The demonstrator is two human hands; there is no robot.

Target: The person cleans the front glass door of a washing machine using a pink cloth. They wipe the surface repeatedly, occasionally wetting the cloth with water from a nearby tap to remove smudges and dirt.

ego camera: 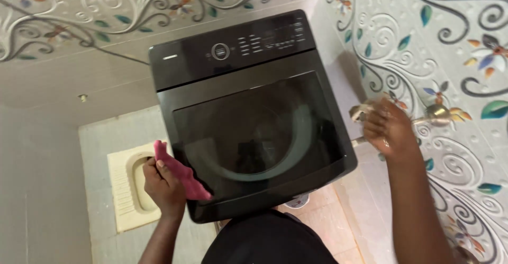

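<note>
Left hand [163, 182] pinches pink cloth [182, 173] flat against washer [248, 115] lid, we note; right hand [388, 129] curled round wall tap [442, 113], bracing

The washing machine [254, 115] stands between the two hands, its control panel [233, 47] at the far edge, away from the person. The left hand [163, 184] presses a cloth [182, 171] against the lid's near left corner, with a floor toilet pan [127, 187] just left of it. The right hand [386, 129] rests on a wall tap [436, 114], right of the machine.
</note>
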